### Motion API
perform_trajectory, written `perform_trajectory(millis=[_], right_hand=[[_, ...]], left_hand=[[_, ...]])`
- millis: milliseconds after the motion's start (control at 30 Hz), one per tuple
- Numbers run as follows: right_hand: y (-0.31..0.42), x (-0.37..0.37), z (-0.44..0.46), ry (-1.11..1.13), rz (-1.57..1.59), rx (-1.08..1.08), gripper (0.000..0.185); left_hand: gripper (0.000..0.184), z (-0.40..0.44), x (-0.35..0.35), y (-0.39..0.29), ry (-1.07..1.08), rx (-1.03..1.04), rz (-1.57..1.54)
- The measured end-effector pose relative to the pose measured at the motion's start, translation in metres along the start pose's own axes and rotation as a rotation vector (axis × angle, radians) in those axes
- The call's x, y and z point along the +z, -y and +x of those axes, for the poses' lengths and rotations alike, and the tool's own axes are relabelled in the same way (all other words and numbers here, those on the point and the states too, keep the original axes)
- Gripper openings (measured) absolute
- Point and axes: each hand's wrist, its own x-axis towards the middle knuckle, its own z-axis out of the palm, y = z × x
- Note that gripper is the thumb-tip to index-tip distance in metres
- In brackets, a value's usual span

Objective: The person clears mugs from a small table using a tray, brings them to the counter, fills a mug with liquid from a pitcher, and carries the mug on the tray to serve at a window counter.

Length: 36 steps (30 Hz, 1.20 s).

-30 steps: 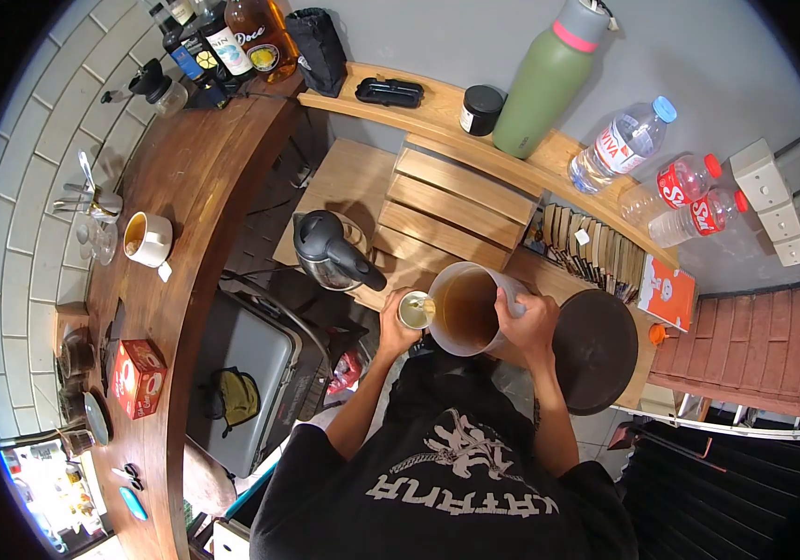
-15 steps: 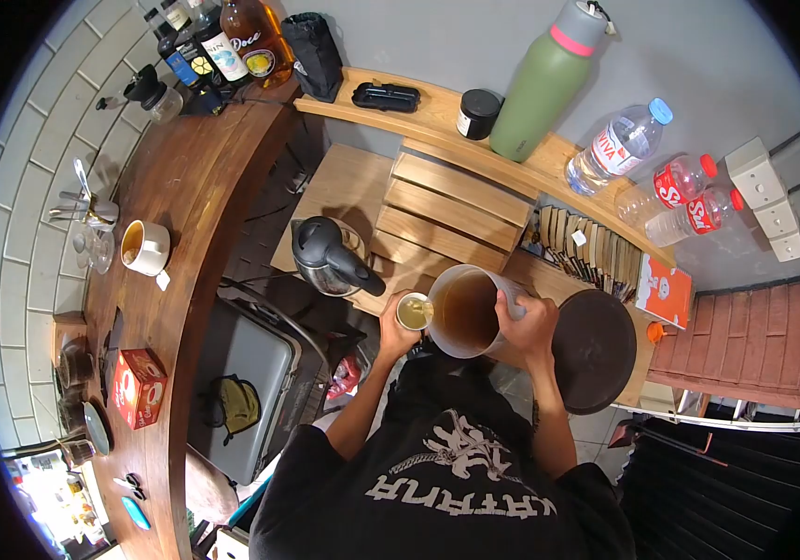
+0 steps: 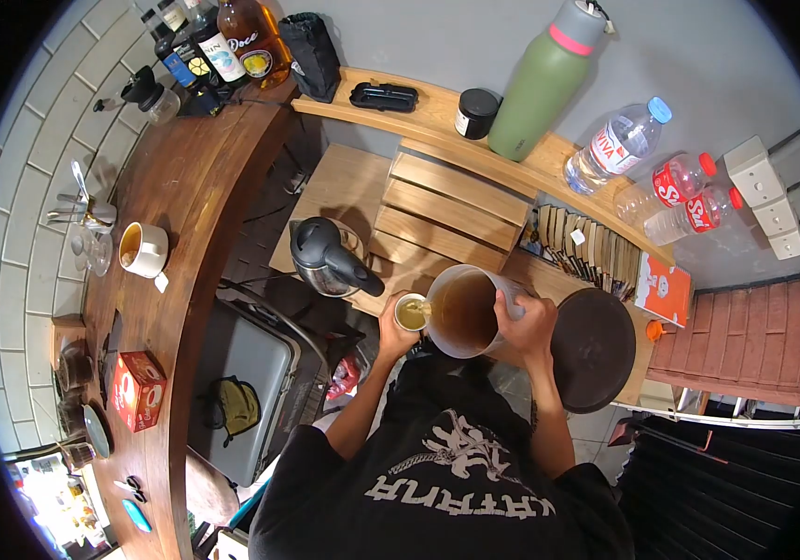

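Note:
My left hand is wrapped round a small cup with pale yellowish liquid in it. My right hand grips the handle of a large translucent pitcher of brown liquid. The pitcher is tilted toward the cup, its lip at the cup's rim, and liquid shows passing between them. Behind my left hand stands a black-lidded kettle. To the right of my right hand is a dark round tray or lid.
On the left wooden counter are a white mug, a red box and scissors. A shelf behind holds a green bottle, a black jar and plastic bottles. A row of books stands at the right.
The liquid in the cup looks higher than before. Both hands keep their hold, and the pitcher stays tilted at the cup. The view has shifted slightly.

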Motion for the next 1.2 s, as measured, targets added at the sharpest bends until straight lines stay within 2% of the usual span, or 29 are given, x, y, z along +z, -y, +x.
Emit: perform_trajectory(millis=[300,400,500,567,633,800,867,900,1000,1133,1200], right_hand=[[-0.019,-0.016,0.000,-0.025,0.041,0.069,0.047],[-0.029,-0.025,-0.003,0.037,0.043,0.169,0.045],[-0.032,-0.037,-0.002,-0.018,0.139,0.208,0.043],[-0.051,-0.038,-0.009,-0.083,0.088,0.121,0.049],[-0.049,-0.044,-0.008,-0.097,0.153,0.178,0.048],[-0.081,-0.047,-0.014,-0.113,0.194,0.277,0.044],[-0.091,-0.048,-0.013,-0.209,0.280,0.314,0.036],[-0.101,-0.050,-0.015,-0.200,0.351,0.410,0.038],[-0.141,-0.050,-0.027,-0.236,0.414,0.457,0.039],[-0.165,-0.054,-0.044,-0.351,0.748,0.610,0.040],[-0.174,-0.053,-0.051,-0.387,0.803,0.603,0.039]], left_hand=[[0.067,0.003,0.006,-0.010,0.048,-0.034,-0.125],[0.069,0.006,0.011,-0.014,0.056,-0.033,-0.145],[0.068,0.012,0.016,-0.026,0.101,-0.036,-0.146],[0.067,0.014,0.021,-0.038,0.104,-0.046,-0.189],[0.067,0.019,0.023,-0.052,0.108,-0.058,-0.230],[0.067,0.031,0.027,-0.083,0.166,0.069,-0.094],[0.067,0.035,0.026,-0.095,0.185,0.090,-0.069],[0.066,0.036,0.025,-0.101,0.195,0.108,-0.047],[0.066,0.037,0.023,-0.115,0.222,0.153,-0.034],[0.065,0.036,0.024,-0.124,0.263,0.212,0.024],[0.064,0.034,0.025,-0.130,0.265,0.212,0.028]])
